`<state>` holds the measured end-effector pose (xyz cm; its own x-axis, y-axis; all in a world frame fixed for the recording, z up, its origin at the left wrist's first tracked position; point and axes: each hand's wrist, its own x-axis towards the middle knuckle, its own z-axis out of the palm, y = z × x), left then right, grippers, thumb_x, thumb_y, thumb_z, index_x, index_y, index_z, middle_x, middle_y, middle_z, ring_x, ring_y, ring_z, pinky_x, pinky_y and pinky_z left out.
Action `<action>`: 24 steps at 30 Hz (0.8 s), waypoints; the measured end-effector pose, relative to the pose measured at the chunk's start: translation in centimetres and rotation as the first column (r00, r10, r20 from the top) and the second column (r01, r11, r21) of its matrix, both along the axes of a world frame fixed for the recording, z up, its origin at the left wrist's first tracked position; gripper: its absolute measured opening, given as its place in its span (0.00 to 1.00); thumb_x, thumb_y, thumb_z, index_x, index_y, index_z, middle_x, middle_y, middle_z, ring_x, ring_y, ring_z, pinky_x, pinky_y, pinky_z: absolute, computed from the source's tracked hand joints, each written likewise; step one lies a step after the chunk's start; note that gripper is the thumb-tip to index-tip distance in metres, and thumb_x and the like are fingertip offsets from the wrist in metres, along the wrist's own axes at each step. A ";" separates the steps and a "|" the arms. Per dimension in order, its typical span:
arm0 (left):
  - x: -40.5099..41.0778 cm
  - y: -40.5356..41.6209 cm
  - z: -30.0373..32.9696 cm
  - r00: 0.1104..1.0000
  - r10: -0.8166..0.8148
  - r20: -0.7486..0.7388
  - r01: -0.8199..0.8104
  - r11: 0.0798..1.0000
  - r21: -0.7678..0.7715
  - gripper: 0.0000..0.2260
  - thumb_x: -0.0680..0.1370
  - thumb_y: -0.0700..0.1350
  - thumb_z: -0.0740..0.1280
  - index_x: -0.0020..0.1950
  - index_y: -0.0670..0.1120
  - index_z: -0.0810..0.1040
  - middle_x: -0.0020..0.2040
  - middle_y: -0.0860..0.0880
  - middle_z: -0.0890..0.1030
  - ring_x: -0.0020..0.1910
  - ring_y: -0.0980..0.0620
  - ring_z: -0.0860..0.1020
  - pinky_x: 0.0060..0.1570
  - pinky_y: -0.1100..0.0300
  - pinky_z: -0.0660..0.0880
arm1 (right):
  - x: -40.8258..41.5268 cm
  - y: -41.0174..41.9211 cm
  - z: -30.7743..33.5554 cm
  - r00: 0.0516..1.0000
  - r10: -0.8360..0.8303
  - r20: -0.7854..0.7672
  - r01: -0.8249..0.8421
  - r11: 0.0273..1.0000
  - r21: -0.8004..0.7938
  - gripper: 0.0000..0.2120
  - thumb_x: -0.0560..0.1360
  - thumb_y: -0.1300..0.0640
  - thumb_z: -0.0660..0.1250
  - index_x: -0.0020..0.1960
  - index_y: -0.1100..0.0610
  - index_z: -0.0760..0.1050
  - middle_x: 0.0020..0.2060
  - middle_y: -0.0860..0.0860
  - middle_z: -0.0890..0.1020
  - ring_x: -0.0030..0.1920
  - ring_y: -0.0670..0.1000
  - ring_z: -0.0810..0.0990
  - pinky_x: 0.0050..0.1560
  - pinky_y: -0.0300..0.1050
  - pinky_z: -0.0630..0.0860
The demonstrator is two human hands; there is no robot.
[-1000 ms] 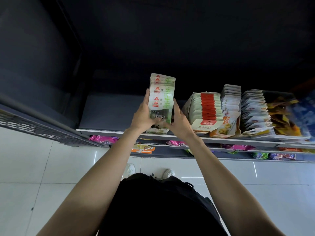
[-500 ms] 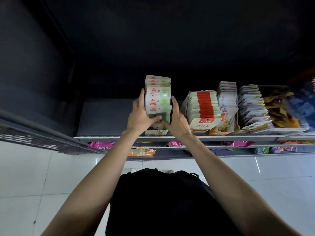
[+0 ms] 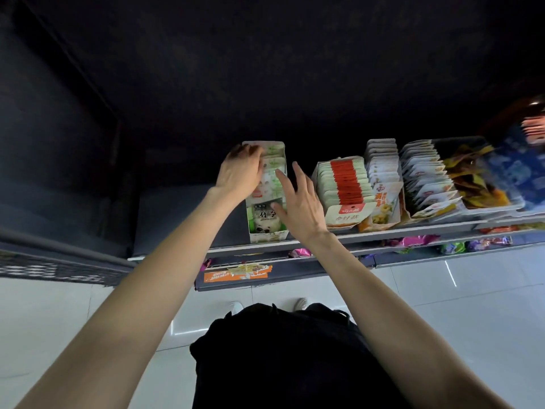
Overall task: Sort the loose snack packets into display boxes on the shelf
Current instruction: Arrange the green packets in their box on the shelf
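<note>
Left hand (image 3: 240, 172) hides green packets' (image 3: 272, 178) left side; blue packs (image 3: 519, 172) blurred, cut off right.

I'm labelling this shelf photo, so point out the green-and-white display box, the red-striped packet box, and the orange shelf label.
green-and-white display box (image 3: 267, 236): head view, its front panel at the shelf edge.
red-striped packet box (image 3: 349, 220): head view, its white front flap.
orange shelf label (image 3: 237, 273): head view, the middle of the strip.
</note>
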<state>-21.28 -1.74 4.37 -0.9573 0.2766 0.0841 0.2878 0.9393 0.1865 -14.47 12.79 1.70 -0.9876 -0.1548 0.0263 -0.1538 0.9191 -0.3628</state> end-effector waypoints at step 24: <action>0.0 -2.3 0.9 0.979 -0.188 -0.083 0.189 0.982 0.009 0.10 0.78 0.45 0.66 0.57 0.44 0.79 0.59 0.46 0.79 0.58 0.43 0.73 0.56 0.50 0.68 | -1.2 -1.4 1.6 0.982 0.125 -0.140 -0.094 0.973 0.212 0.27 0.67 0.58 0.69 0.65 0.59 0.72 0.61 0.59 0.73 0.63 0.60 0.70 0.64 0.57 0.67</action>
<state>-21.30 -4.07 5.29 -0.8780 0.4492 0.1656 0.4741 0.8638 0.1706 -15.66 11.38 3.33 -0.9513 -0.2794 0.1304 -0.2961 0.9457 -0.1341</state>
